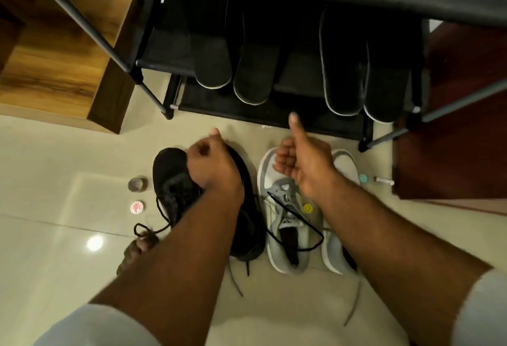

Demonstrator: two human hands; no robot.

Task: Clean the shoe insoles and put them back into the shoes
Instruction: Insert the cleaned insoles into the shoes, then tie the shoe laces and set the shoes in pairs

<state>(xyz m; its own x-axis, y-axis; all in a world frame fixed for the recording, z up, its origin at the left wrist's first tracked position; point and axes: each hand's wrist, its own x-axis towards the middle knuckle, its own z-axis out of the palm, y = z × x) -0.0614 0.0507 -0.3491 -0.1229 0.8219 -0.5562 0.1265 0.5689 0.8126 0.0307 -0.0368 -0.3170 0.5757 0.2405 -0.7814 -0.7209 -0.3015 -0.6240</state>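
Four insoles are leaning on the black shoe rack [153, 63] across the upper middle of the frame: two dark ones [214, 65] [256, 76] left of centre, two larger ones [343, 71] [386, 82] to the right. All four are running their long axis up-down in the frame, rounded ends pointing down toward the floor.

Four shoes are sitting below them on the floor: a black pair, with the left black shoe [171, 178] plainly showing and the right black shoe [247, 222] mostly hidden under the forearm, and a grey-white pair [285, 225] [343, 164] just right of it. All are lying lengthwise up-down, toes toward the rack.

The left hand [211, 164] is resting over the black pair, fingers curled; blurred, so whether it is grasping anything cannot be told. The right hand [301, 161] is hovering above the grey-white pair, fingers loosely curled, thumb sticking up, holding nothing.

Small items: two round caps [138, 183] [137, 206] at left, one teal cap [363, 178] and one small tube [384, 180] at right.

The floor [55, 236] is glossy cream tile. A wooden cabinet [55, 57] is standing upper left, dark red wood [452, 139] at right.
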